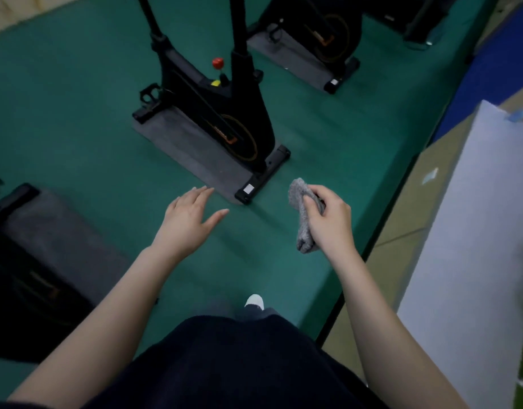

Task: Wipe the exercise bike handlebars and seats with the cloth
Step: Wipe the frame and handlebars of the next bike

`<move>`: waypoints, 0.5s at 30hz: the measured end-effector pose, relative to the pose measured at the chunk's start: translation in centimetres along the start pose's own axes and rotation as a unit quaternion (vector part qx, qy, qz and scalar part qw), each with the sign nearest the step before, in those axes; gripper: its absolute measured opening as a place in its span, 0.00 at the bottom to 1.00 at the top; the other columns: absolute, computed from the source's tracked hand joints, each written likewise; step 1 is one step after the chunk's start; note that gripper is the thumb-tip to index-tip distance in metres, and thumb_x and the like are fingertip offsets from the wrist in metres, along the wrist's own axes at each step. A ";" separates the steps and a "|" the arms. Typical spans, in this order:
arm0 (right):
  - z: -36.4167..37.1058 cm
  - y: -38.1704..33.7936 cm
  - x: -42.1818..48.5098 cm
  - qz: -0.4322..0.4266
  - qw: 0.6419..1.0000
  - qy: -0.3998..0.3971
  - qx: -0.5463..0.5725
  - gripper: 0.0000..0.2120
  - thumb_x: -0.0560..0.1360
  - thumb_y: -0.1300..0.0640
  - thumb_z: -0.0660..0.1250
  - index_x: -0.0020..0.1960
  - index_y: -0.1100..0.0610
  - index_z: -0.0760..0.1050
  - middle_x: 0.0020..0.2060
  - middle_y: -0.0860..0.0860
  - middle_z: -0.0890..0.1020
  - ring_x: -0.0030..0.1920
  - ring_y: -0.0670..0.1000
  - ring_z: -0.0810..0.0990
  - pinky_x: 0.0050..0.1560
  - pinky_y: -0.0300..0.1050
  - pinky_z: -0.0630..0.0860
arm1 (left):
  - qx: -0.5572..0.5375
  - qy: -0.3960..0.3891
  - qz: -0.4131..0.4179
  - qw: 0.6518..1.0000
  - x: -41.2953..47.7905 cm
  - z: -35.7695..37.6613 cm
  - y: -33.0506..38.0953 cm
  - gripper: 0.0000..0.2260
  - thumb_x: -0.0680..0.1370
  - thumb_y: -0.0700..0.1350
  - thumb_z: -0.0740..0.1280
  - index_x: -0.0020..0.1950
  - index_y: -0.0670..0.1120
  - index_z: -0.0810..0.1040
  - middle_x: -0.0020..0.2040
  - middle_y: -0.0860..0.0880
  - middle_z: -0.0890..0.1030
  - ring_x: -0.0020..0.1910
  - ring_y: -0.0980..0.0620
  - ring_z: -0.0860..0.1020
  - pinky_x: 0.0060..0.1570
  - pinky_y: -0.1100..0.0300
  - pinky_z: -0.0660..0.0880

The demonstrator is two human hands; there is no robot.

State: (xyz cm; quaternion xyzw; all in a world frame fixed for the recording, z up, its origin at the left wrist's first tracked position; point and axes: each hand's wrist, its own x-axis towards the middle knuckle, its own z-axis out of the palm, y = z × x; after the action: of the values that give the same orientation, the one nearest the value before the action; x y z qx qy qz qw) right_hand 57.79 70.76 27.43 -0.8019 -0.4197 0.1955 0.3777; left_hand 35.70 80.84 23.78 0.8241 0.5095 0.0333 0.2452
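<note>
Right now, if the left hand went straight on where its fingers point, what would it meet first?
Probably the mat under the nearest bike; how high the left hand is above the floor is unclear.

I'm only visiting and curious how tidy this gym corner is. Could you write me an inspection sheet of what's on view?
Surface: green floor.
Job's things: grey cloth, bunched in the right hand; nearest exercise bike stands on a grey mat, its handlebars and seat out of frame.
Clutter: nothing seen.
Grippers (hands): left hand open, fingers spread, holding nothing; right hand grips the cloth.
Cables: nothing seen.
Surroundings: second bike behind; third bike at the left edge; white panel at the right.
</note>
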 end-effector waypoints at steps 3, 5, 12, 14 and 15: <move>1.1 -1.1 2.4 -0.041 0.998 -0.038 0.009 0.09 0.76 0.64 0.64 0.54 0.60 0.80 0.49 0.54 0.82 0.48 0.49 0.76 0.49 0.37 0.68 | -0.005 0.022 -0.040 0.999 0.1 -0.4 -0.7 0.28 0.79 0.59 0.57 0.75 0.46 0.61 0.76 0.47 0.62 0.76 0.50 0.56 0.73 0.51 0.52; 2.2 -1.9 3.9 -0.063 0.996 -0.062 0.016 0.09 0.76 0.64 0.64 0.54 0.60 0.80 0.49 0.54 0.83 0.49 0.50 0.77 0.49 0.36 0.67 | -0.008 0.034 -0.065 0.997 0.2 -0.9 -1.6 0.28 0.79 0.59 0.58 0.75 0.47 0.61 0.76 0.47 0.62 0.76 0.50 0.56 0.73 0.51 0.53; 7.9 -5.9 9.0 -0.115 0.984 -0.137 0.023 0.09 0.76 0.64 0.64 0.54 0.59 0.80 0.48 0.54 0.82 0.48 0.50 0.78 0.50 0.37 0.69 | -0.023 0.064 -0.147 0.987 1.9 -3.1 -6.2 0.28 0.79 0.59 0.58 0.75 0.46 0.62 0.75 0.47 0.63 0.76 0.50 0.57 0.73 0.52 0.53; 9.9 -7.5 10.7 -0.132 0.980 -0.151 0.021 0.09 0.76 0.64 0.64 0.54 0.60 0.80 0.48 0.54 0.82 0.49 0.52 0.79 0.52 0.42 0.72 | -0.025 0.070 -0.166 0.983 2.9 -4.0 -7.9 0.28 0.79 0.59 0.58 0.75 0.47 0.62 0.75 0.47 0.63 0.76 0.50 0.57 0.72 0.52 0.54; 11.0 -8.3 11.6 -0.140 0.978 -0.156 0.018 0.09 0.76 0.63 0.64 0.55 0.60 0.80 0.48 0.54 0.83 0.49 0.52 0.79 0.53 0.44 0.73 | -0.026 0.073 -0.175 0.981 3.5 -4.5 -8.9 0.28 0.79 0.59 0.58 0.75 0.47 0.62 0.75 0.47 0.63 0.76 0.50 0.57 0.72 0.52 0.54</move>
State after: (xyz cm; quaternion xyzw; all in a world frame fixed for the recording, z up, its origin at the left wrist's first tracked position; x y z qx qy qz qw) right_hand 53.15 88.14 26.88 -0.6878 -0.5784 0.2708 0.3451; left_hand 28.65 88.70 23.16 0.7107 0.6614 0.0635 0.2311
